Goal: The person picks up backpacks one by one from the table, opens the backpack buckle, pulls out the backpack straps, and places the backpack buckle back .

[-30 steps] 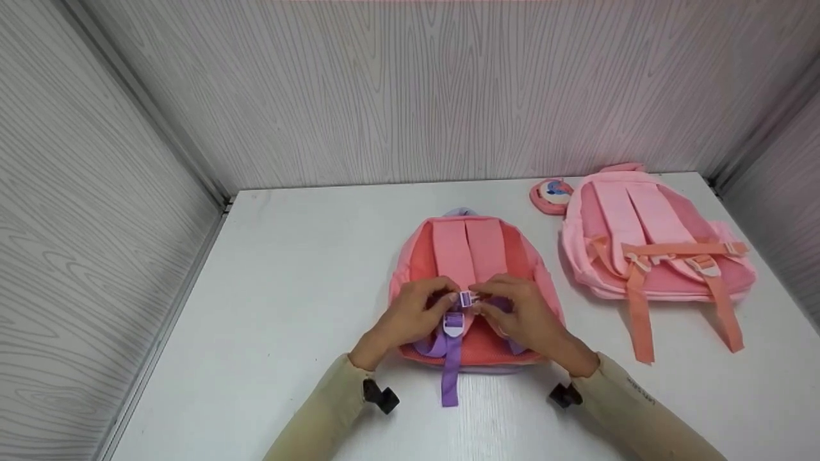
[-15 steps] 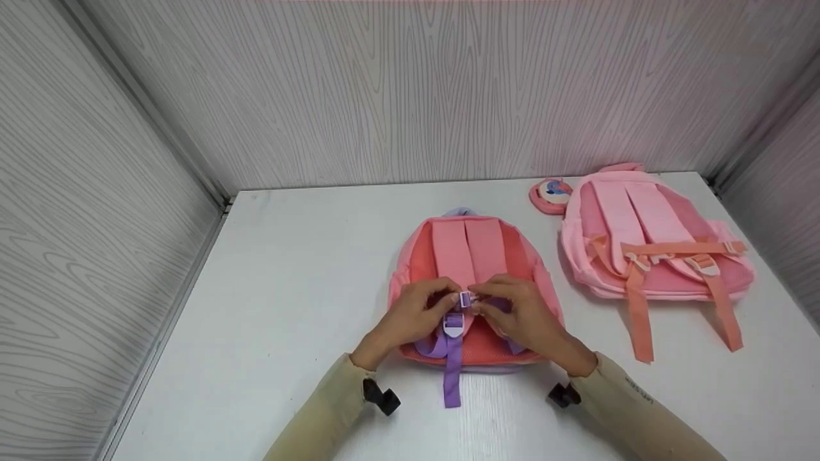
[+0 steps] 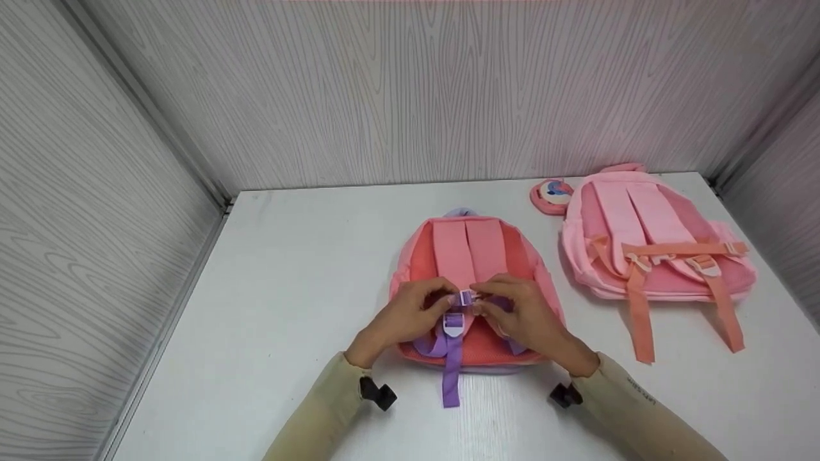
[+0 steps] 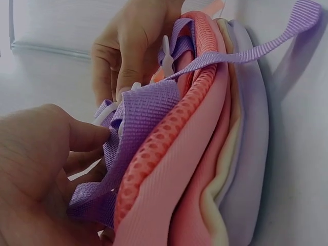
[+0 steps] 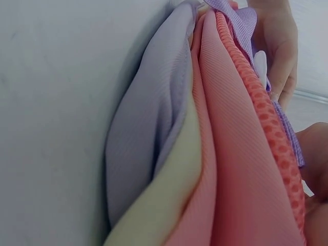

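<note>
A pink and coral backpack lies on the table with its shoulder straps facing up. Across its middle sits a small white buckle on purple webbing. My left hand pinches the purple strap at the buckle's left side. From the right, my right hand pinches the buckle's other side between thumb and fingers, which partly cover it. Just below is a white strap adjuster, with a loose purple strap end hanging past the backpack's lower edge. Whether the buckle halves are fully joined is too small to tell.
On the right lies a second, light pink backpack with orange straps. A round pink charm with a cartoon picture rests beside it. Grey wood-grain panels enclose the white table at the back and sides.
Both hands stay at the buckle. The left hand has eased very slightly left, and a little more purple strap shows beside the buckle.
</note>
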A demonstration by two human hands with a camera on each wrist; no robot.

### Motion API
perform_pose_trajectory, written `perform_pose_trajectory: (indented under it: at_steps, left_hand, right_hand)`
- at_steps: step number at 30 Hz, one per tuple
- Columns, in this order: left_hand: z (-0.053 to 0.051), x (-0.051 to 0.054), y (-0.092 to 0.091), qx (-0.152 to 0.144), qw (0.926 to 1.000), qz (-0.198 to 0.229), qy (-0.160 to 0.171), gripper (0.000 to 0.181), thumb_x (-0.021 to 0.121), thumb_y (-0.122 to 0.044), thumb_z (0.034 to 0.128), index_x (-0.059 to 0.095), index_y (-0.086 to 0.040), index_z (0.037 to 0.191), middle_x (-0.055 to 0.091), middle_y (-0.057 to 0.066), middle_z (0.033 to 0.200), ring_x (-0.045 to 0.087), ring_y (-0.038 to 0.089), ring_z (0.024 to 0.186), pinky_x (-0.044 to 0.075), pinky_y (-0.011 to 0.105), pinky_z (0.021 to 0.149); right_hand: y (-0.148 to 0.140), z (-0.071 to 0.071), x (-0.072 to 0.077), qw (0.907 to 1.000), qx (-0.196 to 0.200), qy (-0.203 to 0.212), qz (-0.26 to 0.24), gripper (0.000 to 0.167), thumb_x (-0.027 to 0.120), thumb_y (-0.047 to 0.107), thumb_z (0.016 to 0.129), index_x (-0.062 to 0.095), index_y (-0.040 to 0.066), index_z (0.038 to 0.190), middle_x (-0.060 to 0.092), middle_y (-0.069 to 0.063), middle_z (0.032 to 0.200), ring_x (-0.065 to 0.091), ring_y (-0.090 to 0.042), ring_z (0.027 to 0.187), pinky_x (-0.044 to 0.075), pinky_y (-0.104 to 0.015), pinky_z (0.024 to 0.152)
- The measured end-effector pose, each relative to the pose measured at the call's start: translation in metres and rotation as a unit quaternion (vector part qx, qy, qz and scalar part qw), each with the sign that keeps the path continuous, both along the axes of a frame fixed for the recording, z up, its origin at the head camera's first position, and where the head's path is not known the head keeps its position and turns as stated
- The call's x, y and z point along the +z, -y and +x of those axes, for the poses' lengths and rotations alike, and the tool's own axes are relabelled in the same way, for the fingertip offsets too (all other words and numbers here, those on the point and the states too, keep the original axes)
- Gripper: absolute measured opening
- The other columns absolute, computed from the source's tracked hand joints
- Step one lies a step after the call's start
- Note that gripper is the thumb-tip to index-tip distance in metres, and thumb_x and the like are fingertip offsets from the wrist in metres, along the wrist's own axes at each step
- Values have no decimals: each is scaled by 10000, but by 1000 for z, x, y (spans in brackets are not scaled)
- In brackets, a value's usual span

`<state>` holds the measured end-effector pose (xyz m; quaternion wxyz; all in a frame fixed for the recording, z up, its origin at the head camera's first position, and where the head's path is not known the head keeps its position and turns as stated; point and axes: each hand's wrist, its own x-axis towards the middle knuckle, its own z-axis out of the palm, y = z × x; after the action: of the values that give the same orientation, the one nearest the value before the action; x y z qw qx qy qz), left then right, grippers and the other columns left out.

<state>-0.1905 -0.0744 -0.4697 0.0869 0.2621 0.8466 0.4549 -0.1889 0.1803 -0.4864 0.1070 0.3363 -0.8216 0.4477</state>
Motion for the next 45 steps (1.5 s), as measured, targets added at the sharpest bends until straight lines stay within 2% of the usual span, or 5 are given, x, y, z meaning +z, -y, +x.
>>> perform_pose_trajectory:
  at_steps: [5, 12, 19, 35, 45]
  left_hand:
    - [-1, -1, -2, 38, 9999, 42, -88, 155, 592, -189, 1105, 727, -182, 1180, 698, -31, 1035, 617, 96, 858, 528, 273, 777]
    - [0, -1, -4, 39, 9997, 221, -138, 142, 598, -148, 1097, 731, -141, 1145, 694, -4, 966, 604, 82, 734, 514, 262, 697]
    - [1, -3, -5, 161, 9996, 150, -182, 145, 597, -151, 1097, 734, -154, 1146, 692, -20, 982, 599, 98, 817, 498, 277, 752]
    - [2, -3, -6, 57, 9996, 238, -166, 149, 604, -190, 1098, 739, -179, 1160, 707, -50, 1025, 592, 96, 890, 497, 256, 784]
    - [-1, -1, 0, 46, 9998, 104, -186, 146, 617, -188, 1093, 735, -152, 1172, 714, -19, 1000, 614, 88, 813, 516, 266, 750]
  right_hand:
    - [0, 0, -1, 10000, -7, -52, -5, 317, 813, 36, 932, 793, 66, 1246, 773, 21, 1046, 698, -121, 924, 628, -337, 864]
    - [1, 0, 1, 9998, -88, -179, 86, 303, 828, 58, 923, 804, 70, 1225, 782, 3, 1030, 705, -119, 906, 639, -371, 819]
    - [1, 1, 2, 9998, -94, -83, 151, 321, 829, 60, 921, 802, 92, 1240, 776, 15, 1040, 701, -118, 922, 638, -385, 849]
    - [1, 1, 0, 9999, -42, -31, 135, 330, 823, 64, 926, 796, 91, 1254, 772, 28, 1040, 700, -118, 934, 625, -314, 886]
    - [0, 0, -1, 9995, 67, -297, -112, 311, 803, 6, 931, 794, 58, 1237, 759, -2, 989, 649, -131, 825, 550, -211, 740]
